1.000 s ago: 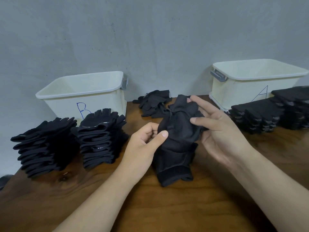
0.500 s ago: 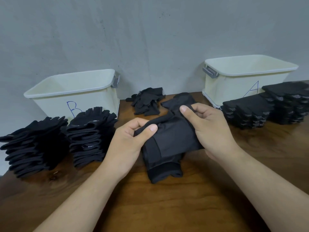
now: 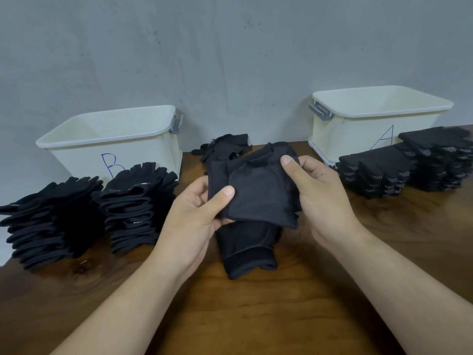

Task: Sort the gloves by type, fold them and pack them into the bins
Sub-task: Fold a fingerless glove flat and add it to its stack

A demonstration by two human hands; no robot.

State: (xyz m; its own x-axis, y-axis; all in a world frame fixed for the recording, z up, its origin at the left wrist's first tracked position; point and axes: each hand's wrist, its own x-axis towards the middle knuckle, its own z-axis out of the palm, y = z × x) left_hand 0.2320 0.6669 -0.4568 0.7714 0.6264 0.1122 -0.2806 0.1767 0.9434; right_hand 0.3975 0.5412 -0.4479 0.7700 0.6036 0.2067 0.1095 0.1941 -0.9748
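Left of the loose glove heap (image 3: 225,148), two glove stacks (image 3: 135,208) stand before bin B (image 3: 143,160); right of it, two dotted stacks (image 3: 376,172) before bin A (image 3: 358,134); both bins are open above, with bare table (image 3: 256,316) nearer.

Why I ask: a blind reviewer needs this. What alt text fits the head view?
A left hand and right hand grip a folded black glove over a wooden table. Glove stacks stand before white bin B, left, and bin A, right; a loose pile lies between.
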